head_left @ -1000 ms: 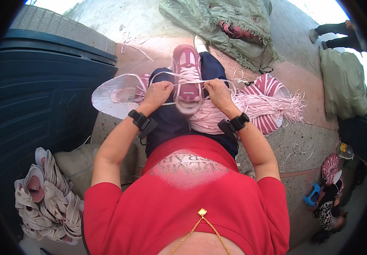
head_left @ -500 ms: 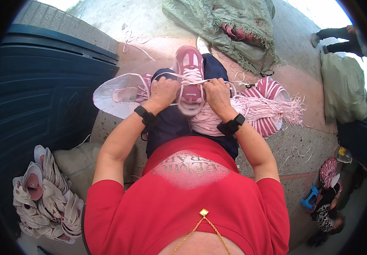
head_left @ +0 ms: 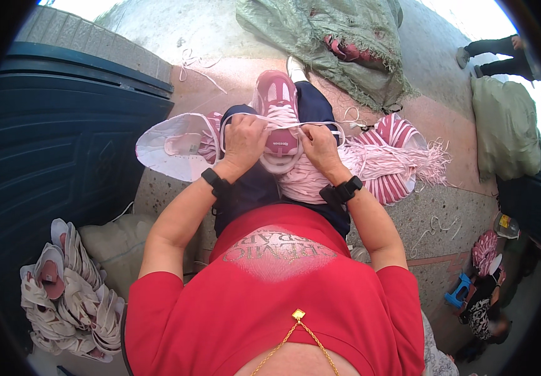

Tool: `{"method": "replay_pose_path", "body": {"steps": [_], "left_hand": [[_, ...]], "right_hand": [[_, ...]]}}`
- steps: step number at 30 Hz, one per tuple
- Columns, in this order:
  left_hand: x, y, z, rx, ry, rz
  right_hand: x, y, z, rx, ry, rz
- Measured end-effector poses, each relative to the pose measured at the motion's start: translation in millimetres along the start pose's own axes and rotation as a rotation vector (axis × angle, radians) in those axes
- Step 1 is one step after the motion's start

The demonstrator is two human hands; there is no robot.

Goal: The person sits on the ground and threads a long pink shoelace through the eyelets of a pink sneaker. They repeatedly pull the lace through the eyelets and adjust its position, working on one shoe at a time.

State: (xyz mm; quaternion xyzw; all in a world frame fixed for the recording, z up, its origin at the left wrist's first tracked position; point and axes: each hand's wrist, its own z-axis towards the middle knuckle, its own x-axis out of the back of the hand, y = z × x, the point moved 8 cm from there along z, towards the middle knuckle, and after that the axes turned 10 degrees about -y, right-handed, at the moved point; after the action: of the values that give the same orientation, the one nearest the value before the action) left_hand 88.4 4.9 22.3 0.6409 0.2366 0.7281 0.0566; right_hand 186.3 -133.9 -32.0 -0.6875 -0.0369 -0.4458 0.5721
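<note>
A pink and white sneaker upper (head_left: 275,94) rests between my knees, toe pointing away, white laces threaded through its eyelets. My left hand (head_left: 245,138) is closed in a pinch on one end of the white shoelace (head_left: 288,126). My right hand (head_left: 320,149) pinches the lace on the other side of the tongue, and the lace runs across between them. By my left hand lies another upper (head_left: 167,147), its white lining showing. A thick bundle of pale pink laces (head_left: 377,161) lies across my right thigh, on pink and white striped pieces (head_left: 402,131).
A torn green woven sack (head_left: 346,56) with pink pieces inside lies ahead; another full sack (head_left: 505,125) stands far right. A dark blue metal door (head_left: 63,125) is at left. Stacked white uppers (head_left: 73,291) sit lower left. Loose laces lie on the floor. Other people show at right.
My right hand has drawn slightly inward and down towards the tongue. The lace between my hands crosses the upper a little lower.
</note>
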Motion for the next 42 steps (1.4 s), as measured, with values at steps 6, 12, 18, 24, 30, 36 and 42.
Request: {"method": "replay_pose_path", "body": {"steps": [6, 12, 18, 24, 30, 36, 42], "left_hand": [[-76.6, 8.6, 82.7, -0.149, -0.259, -0.333], [-107.5, 17.1, 89.4, 0.231, -0.949, -0.657], [-71.1, 11.4, 96.4, 0.399, -0.728, -1.063], [-70.5, 15.9, 100.9, 0.333, -0.745, -0.935], [-62.0, 19.6, 80.3, 0.051, -0.675, -0.233], [-39.8, -57.8, 43.7, 0.036, -0.403, -0.236], [-24.4, -53.8, 33.8, 0.06, -0.487, -0.323]], "right_hand": [[-0.5, -20.9, -2.3, 0.164, 0.024, -0.077], [-8.6, -32.7, -5.8, 0.26, -0.029, -0.35], [-16.4, -47.2, 4.3, 0.214, -0.199, -0.691], [82.7, -144.0, 1.2, 0.539, 0.162, 0.132], [233.8, -157.0, -4.9, 0.569, 0.525, 0.727], [122.1, -50.7, 25.3, -0.228, 0.214, 1.004], [-43.6, -42.3, 2.3, -0.129, -0.402, 0.208]]}}
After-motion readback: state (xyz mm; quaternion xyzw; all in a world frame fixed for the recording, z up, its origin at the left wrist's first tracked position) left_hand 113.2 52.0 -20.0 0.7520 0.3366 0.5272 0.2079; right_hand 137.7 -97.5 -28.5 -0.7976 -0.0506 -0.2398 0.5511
